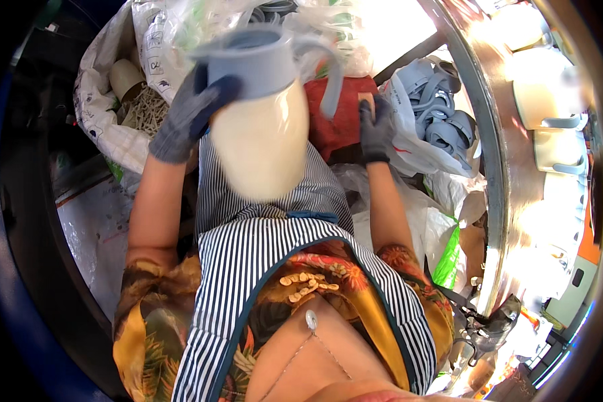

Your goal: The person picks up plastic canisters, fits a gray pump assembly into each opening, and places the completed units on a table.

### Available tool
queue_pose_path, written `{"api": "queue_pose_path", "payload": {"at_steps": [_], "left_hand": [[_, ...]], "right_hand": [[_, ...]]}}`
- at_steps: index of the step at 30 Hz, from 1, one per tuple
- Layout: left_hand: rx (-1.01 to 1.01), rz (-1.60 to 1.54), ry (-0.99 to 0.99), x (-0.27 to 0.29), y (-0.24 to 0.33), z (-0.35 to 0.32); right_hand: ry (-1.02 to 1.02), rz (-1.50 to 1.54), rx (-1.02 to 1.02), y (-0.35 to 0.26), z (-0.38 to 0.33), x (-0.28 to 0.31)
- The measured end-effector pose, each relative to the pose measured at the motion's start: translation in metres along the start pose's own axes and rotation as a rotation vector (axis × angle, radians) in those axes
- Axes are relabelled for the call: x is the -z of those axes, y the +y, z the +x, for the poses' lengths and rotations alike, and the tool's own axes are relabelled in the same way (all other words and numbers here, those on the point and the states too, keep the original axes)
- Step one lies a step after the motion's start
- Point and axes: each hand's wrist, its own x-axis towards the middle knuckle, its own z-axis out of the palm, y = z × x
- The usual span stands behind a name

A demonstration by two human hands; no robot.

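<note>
Showing a seated person in a striped apron (275, 254), seen from above, with a metal bench (499, 201) curving along the person's right side. Finished cream jugs (543, 100) with grey handles stand in a row on the bench's far edge, well apart from the hands. A white sack (100, 114) lies at the left; a clear bag of loose grey handles (442, 114) sits just beside the bench's near edge. The jug (261, 134), cream-bodied with a grey collar and handle, is held over the lap, mouth away from the camera. The left hand (187, 114), in a grey glove, wraps its fingers around the jug's neck. The right hand (376, 130), also gloved, rests its curled fingers on a red cloth (338, 114), apart from the jug. The jug looks like stiff, light, smooth plastic; the neck or handle offers the surest hold.
</note>
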Motion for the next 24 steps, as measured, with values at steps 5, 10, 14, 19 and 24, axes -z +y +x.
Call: {"api": "queue_pose_path", "payload": {"at_steps": [5,10,14,19,24], "left_hand": [[-0.575,0.488,-0.152,-0.068,-0.062,0.100],[-0.605,0.626,-0.192,-0.096,-0.128,0.123],[-0.638,0.643,-0.160,-0.101,-0.114,0.116],[-0.735,0.750,-0.237,-0.090,-0.110,0.121],[-0.124,-0.245,-0.417,-0.081,-0.085,0.174]], "right_hand": [[0.060,0.443,-0.179,-0.015,-0.029,0.074],[0.253,0.058,0.206,-0.066,0.018,0.159],[0.398,-0.024,0.346,-0.092,0.050,0.162],[0.224,-0.155,0.269,-0.071,0.084,0.070],[0.293,0.246,0.095,-0.085,0.083,0.060]]}}
